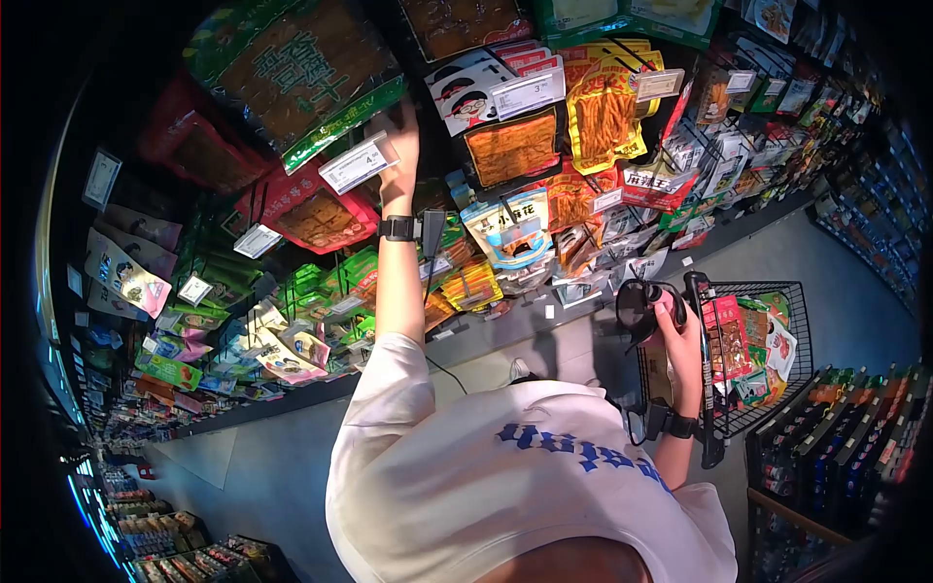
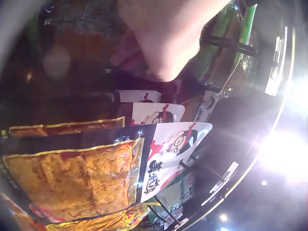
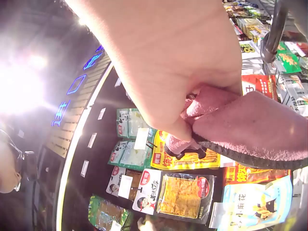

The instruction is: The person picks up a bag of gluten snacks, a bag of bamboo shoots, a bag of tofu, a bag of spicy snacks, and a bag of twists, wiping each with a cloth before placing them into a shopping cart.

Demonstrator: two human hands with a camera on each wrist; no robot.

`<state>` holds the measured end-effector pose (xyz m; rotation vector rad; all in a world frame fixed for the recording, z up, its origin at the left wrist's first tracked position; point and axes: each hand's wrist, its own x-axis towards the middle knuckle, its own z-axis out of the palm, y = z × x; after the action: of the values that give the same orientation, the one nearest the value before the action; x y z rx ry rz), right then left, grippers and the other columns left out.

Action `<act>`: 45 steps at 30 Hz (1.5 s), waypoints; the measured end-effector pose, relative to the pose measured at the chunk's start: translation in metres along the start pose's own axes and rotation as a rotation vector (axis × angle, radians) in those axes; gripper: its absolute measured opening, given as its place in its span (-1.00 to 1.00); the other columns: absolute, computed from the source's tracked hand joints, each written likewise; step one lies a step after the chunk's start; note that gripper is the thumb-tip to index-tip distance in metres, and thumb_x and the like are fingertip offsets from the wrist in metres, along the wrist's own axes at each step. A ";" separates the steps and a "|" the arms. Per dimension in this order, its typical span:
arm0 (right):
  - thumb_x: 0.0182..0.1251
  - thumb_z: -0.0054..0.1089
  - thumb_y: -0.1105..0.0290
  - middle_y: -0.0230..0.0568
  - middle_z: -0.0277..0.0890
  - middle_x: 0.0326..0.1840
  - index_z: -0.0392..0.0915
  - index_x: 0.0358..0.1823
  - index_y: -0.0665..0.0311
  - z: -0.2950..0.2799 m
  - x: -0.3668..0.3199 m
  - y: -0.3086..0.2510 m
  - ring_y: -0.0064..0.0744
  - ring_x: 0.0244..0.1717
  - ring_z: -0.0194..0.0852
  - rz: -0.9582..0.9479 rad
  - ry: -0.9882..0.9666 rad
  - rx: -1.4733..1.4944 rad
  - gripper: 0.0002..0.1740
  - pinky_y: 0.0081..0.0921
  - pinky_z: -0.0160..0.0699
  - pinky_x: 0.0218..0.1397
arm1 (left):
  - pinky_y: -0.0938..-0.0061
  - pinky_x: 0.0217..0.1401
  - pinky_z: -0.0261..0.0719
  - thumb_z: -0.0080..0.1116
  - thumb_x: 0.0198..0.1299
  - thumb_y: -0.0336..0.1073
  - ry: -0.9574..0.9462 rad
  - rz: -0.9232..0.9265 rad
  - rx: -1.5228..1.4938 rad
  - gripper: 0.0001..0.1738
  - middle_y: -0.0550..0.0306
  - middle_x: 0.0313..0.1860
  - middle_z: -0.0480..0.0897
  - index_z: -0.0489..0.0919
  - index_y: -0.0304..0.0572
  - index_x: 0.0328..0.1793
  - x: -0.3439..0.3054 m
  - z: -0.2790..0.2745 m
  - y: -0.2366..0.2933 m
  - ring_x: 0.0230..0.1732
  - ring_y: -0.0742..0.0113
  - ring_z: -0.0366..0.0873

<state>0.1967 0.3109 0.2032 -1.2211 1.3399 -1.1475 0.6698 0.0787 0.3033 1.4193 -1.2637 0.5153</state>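
My left hand reaches up among hanging snack packets, beside a large green-edged packet and partly behind a price tag. In the left wrist view its fingers go into shadow behind black-and-white packets of orange-brown snack; I cannot tell whether they grip one. Low at the right, my right hand grips a dark rounded item close to the shopping cart's handle. The right wrist view shows this item's mauve, padded-looking surface and black edging.
The wire shopping cart at the right holds several snack packets. A yellow snack packet and a blue-and-white bag hang on the rack. More stocked shelves stand at the lower right, across a grey floor.
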 end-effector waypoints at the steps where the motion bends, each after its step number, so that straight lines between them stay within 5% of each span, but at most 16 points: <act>1: 0.49 0.23 0.29 -0.40 0.65 -0.11 0.60 0.16 0.38 0.002 -0.001 -0.003 -0.67 -0.11 0.53 0.000 -0.001 -0.001 -0.64 -0.62 0.51 0.00 | 0.17 -0.42 0.53 0.24 0.38 -0.08 -0.019 0.049 0.076 -0.62 -0.14 -0.46 0.68 0.63 -0.34 -0.04 0.001 0.004 -0.009 -0.52 -0.01 0.65; 8: 0.49 0.24 0.28 -0.38 0.66 -0.08 0.58 0.18 0.40 0.006 0.000 -0.002 -0.66 -0.08 0.54 -0.019 -0.012 0.004 -0.62 -0.61 0.51 0.04 | 0.15 -0.45 0.54 0.20 0.40 -0.10 -0.031 0.078 0.012 -0.66 -0.17 -0.46 0.69 0.66 -0.30 -0.14 0.009 -0.004 -0.008 -0.49 -0.10 0.67; 10: 0.50 0.24 0.28 -0.38 0.66 -0.07 0.58 0.17 0.40 0.007 0.000 -0.004 -0.66 -0.08 0.53 -0.018 -0.015 -0.002 -0.62 -0.61 0.50 0.05 | 0.13 -0.43 0.56 0.17 0.41 -0.15 0.089 0.393 0.545 -0.71 -0.19 -0.42 0.70 0.68 -0.26 -0.16 0.007 0.015 -0.047 -0.42 -0.16 0.69; 22: 0.50 0.22 0.30 -0.39 0.66 -0.07 0.59 0.16 0.39 0.007 0.001 -0.002 -0.66 -0.06 0.51 -0.014 -0.033 0.009 -0.65 -0.61 0.47 0.08 | 0.09 -0.42 0.56 0.17 0.40 -0.18 0.211 0.387 0.288 -0.74 -0.20 -0.40 0.70 0.67 -0.24 -0.16 0.004 -0.001 -0.005 -0.41 -0.17 0.69; 29: 0.49 0.24 0.30 -0.40 0.65 -0.09 0.60 0.16 0.39 0.006 -0.001 -0.004 -0.68 -0.08 0.50 -0.008 -0.017 0.009 -0.65 -0.62 0.47 0.06 | 0.12 -0.37 0.58 0.18 0.38 -0.20 0.167 0.447 0.429 -0.76 -0.15 -0.41 0.71 0.68 -0.23 -0.19 0.001 0.000 -0.010 -0.42 -0.14 0.69; 34: 0.49 0.24 0.30 -0.40 0.66 -0.08 0.59 0.17 0.39 0.003 0.000 0.000 -0.67 -0.08 0.51 0.001 -0.023 0.009 -0.64 -0.62 0.48 0.06 | 0.25 -0.37 0.57 0.20 0.37 -0.15 -0.129 -0.067 -0.073 -0.70 -0.06 -0.46 0.74 0.67 -0.27 -0.22 0.004 -0.001 -0.013 -0.47 0.10 0.73; 40: 0.49 0.24 0.30 -0.38 0.66 -0.06 0.59 0.16 0.39 0.003 0.002 -0.003 -0.67 -0.06 0.52 -0.015 -0.047 0.020 -0.64 -0.61 0.48 0.08 | 0.39 -0.45 0.56 0.17 0.42 -0.11 -0.230 -0.199 -0.160 -0.61 0.01 -0.50 0.74 0.65 -0.35 -0.29 0.005 0.004 -0.020 -0.54 0.33 0.69; 45: 0.50 0.22 0.32 -0.39 0.65 -0.07 0.59 0.15 0.40 0.002 0.001 -0.006 -0.66 -0.05 0.52 -0.012 -0.045 0.012 -0.66 -0.61 0.48 0.08 | 0.45 -0.51 0.54 0.13 0.46 -0.10 -0.185 -0.122 -0.151 -0.59 0.06 -0.55 0.70 0.61 -0.35 -0.29 0.000 0.012 -0.030 -0.58 0.41 0.65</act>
<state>0.1997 0.3095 0.2088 -1.2409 1.2922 -1.1289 0.6926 0.0626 0.2870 1.4297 -1.3229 0.2051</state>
